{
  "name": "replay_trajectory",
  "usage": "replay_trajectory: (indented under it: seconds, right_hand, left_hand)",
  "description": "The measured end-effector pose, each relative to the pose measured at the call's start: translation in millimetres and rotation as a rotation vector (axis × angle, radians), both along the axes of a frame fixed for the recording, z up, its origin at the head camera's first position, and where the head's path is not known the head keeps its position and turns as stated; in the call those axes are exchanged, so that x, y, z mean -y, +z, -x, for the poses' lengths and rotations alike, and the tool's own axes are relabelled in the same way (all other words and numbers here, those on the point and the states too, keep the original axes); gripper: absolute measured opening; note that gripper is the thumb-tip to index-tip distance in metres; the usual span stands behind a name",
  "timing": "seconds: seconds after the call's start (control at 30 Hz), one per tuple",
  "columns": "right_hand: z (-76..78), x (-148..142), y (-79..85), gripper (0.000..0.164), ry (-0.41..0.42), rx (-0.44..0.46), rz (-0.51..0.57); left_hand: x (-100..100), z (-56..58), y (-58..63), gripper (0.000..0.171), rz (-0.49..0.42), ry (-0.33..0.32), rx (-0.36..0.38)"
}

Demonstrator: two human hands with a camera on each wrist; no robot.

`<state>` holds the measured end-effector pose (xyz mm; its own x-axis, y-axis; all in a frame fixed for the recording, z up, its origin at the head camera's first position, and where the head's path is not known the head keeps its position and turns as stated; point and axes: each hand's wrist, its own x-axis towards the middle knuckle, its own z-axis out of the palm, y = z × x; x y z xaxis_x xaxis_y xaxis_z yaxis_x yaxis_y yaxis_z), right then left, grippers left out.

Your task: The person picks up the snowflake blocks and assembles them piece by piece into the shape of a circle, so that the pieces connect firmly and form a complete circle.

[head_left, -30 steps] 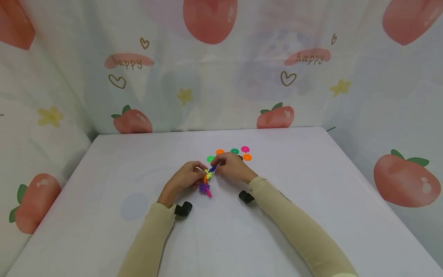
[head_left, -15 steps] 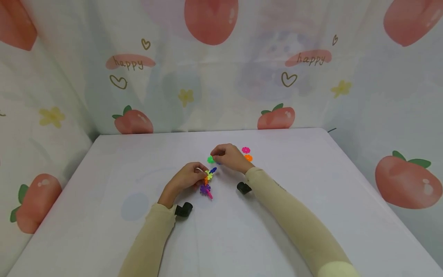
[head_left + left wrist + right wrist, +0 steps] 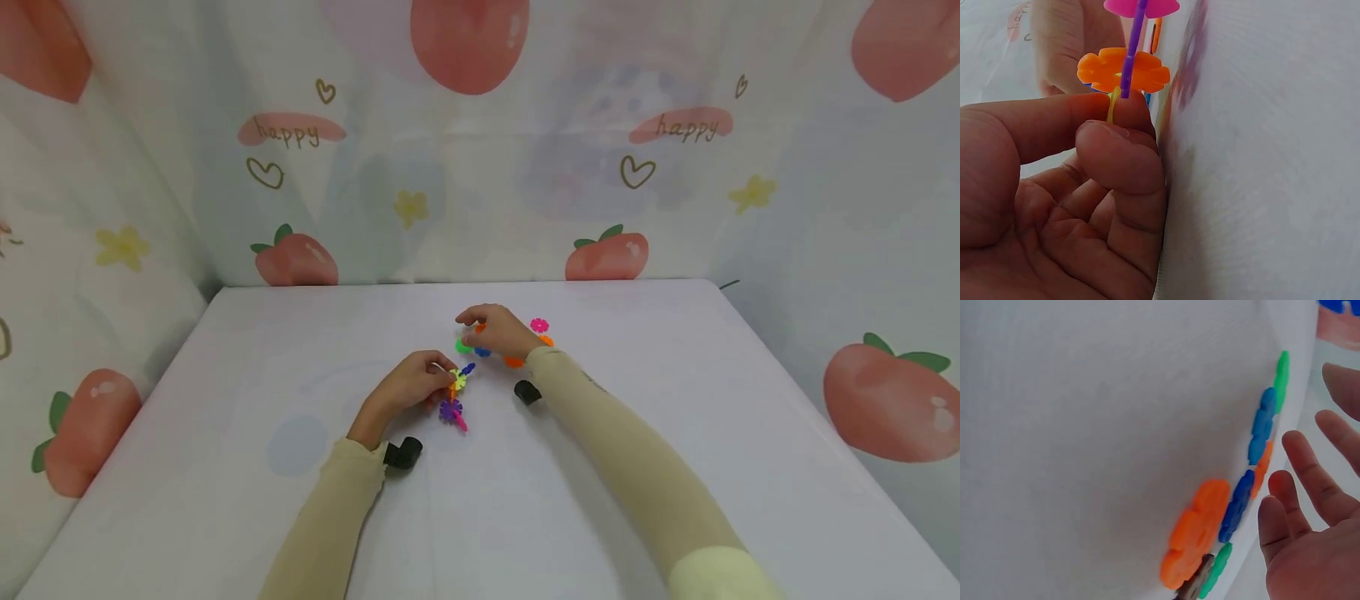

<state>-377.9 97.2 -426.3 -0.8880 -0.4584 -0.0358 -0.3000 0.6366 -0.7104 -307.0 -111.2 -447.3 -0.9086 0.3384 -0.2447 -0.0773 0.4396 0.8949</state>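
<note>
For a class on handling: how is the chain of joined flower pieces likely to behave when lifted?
The chain probably stays fairly stiff, since its orange piece and purple piece look slotted together. It is likely light, its pieces being thin. Pushed, it may tip rather than roll, as they face different ways.

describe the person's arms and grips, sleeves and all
The left sleeve and right sleeve are long and beige; the right has a small, unreadable dark marking and a paler band. Left grip and right grip are ungloved. A black camera sits at each wrist.
</note>
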Motion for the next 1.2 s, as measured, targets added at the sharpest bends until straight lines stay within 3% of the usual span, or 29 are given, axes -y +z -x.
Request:
replay_trajectory:
  seconds: [0.23,0.53,0.97,1.2]
  right_hand:
    - [11.3,3,-10.6,0.036,0.005,-0.038,-0.137]
    - [2.8,5,-3.0,0.025,0.02,-0.129,-0.242]
    - [-4.2,3,-6.2,0.016,-0.02,-0.105,-0.075]
    - [-11.6,-7,-4.8,0.01,-0.094,-0.078,0.0]
  left_hand:
    - [1,-1.4,2.9,0.018,-0.002,-0.001,0.003]
    - [-1,-1.8,3.3,0.019,-0.008,0.003,0.009]
    - [-2,-2.0,2.5,0.019,0.012,0.008,0.023]
    - [-3,-2.1,1.3,0.019,0.035,0.011,0.027]
